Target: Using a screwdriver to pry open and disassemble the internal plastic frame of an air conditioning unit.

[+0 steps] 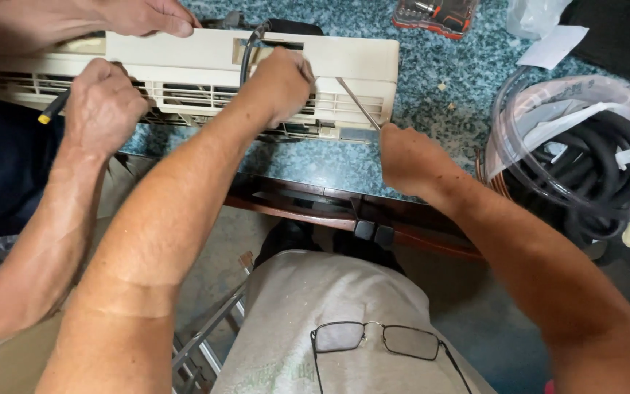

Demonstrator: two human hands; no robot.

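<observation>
A long cream plastic air-conditioner housing (184, 80) with slatted grilles is lying across the speckled blue-green stone countertop (432, 95), and everything here is placed against it. At its left end, a co-worker's hand (103, 109) is closing around a black tool with a yellow tip (52, 109), pressing against the ribbed grille; another of their hands (147, 14) is resting on the housing's top edge. Your left hand (278, 84) is curling shut on the housing's front right of centre, just beside a black cable (246, 58) that is arching out of a slot. At the housing's right end, your right hand (410, 157) is gripping a thin metal screwdriver shaft (357, 102), fingers closed, its tip meeting the grille. Further right of the housing, coiled black foam-sleeved tubing in a clear plastic bag (592, 153) is sitting near the counter's edge.
</observation>
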